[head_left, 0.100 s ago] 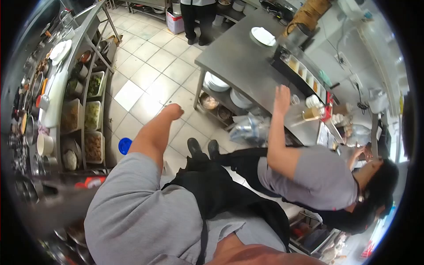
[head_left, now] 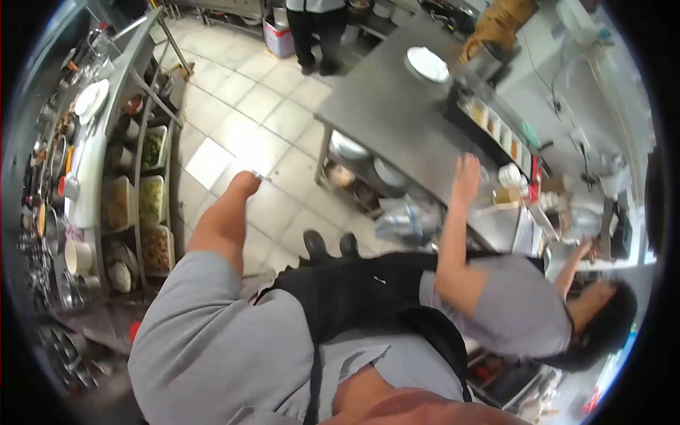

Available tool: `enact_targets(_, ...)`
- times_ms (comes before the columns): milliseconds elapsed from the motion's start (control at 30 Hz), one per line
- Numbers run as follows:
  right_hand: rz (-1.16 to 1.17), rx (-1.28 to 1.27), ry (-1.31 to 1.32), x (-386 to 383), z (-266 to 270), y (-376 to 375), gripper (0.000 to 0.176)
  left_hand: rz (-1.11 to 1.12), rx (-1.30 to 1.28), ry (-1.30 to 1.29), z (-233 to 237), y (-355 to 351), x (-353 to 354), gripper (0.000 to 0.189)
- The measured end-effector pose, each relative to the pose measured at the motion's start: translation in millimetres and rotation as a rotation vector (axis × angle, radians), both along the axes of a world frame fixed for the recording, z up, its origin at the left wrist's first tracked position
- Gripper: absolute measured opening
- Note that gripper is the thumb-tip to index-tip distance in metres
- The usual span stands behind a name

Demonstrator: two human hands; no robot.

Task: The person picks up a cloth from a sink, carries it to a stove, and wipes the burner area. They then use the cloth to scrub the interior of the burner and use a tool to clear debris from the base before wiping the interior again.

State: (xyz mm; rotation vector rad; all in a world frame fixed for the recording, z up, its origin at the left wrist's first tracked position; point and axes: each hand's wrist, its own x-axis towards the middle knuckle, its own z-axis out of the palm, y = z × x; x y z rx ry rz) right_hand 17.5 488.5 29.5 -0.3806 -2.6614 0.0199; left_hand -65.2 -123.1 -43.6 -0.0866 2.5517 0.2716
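Observation:
My left hand (head_left: 246, 183) is at the end of my bare forearm, held out over the tiled floor (head_left: 273, 152) between two work counters. Its fingers are turned away and blurred, so I cannot make out whether they are closed or hold anything. It touches no counter. My right hand is out of view. At the right a co-worker (head_left: 520, 301) in a grey shirt reaches one hand (head_left: 466, 180) over the steel table (head_left: 382, 85), near a glass and some small containers. The co-worker's other hand (head_left: 589, 249) is farther right.
On the left, a counter holds white plates (head_left: 92, 99) and bowls, with food tubs (head_left: 152, 198) on the shelves below. A white plate (head_left: 428, 64) lies on the steel table. Another person (head_left: 315, 32) stands at the far end. Plastic bags (head_left: 404, 223) are beside the table.
My left hand has moved left and slightly down in view. The co-worker's hand over the steel table sits lower and farther right. The whole view has shifted a little.

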Motion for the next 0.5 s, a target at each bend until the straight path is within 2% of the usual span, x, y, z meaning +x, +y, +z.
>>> enact_targets(33,0.023,0.153,0.004,-23,7,14,0.042,0.001,-0.053,0.028,5,-22,-18,0.038)
enact_targets(67,0.062,-0.166,0.257,-35,28,36,0.042,0.017,-0.079,0.049,3,-25,-24,0.038)
enact_targets(100,0.006,0.021,0.214,-33,29,31,0.041,0.109,-0.122,-0.041,19,-58,-14,0.037)
enact_targets(133,-0.001,-0.003,0.168,-29,32,21,0.04,0.211,-0.15,-0.135,28,-86,1,0.035)
enact_targets(167,0.011,0.201,0.09,-26,15,35,0.04,0.193,-0.156,-0.099,20,-118,21,0.034)
enact_targets(200,-0.017,-0.123,0.156,-28,14,26,0.039,0.161,-0.155,-0.062,0,-156,46,0.033)
enact_targets(233,-0.037,0.028,0.097,-29,35,5,0.037,-0.201,-0.26,-0.081,-42,-199,72,0.03)
enact_targets(267,-0.041,0.05,0.083,-31,33,6,0.034,-0.129,-0.207,-0.103,-68,-228,102,0.031)
enact_targets(300,-0.017,0.09,0.104,-16,15,33,0.036,0.501,-0.137,-0.135,-34,-210,111,0.03)
enact_targets(333,0.007,0.125,0.133,-28,-6,51,0.037,0.168,-0.243,-0.234,-72,-241,137,0.031)
enact_targets(400,-0.125,0.131,0.071,-58,1,35,0.037,0.606,-0.139,-0.204,-98,-256,154,0.029)
enact_targets(433,-0.203,0.152,0.032,-80,2,18,0.037,0.627,-0.133,-0.208,-98,-261,128,0.029)
enact_targets(500,-0.296,0.136,-0.068,-130,-7,-27,0.037,1.039,0.11,-0.463,-37,-248,52,0.029)
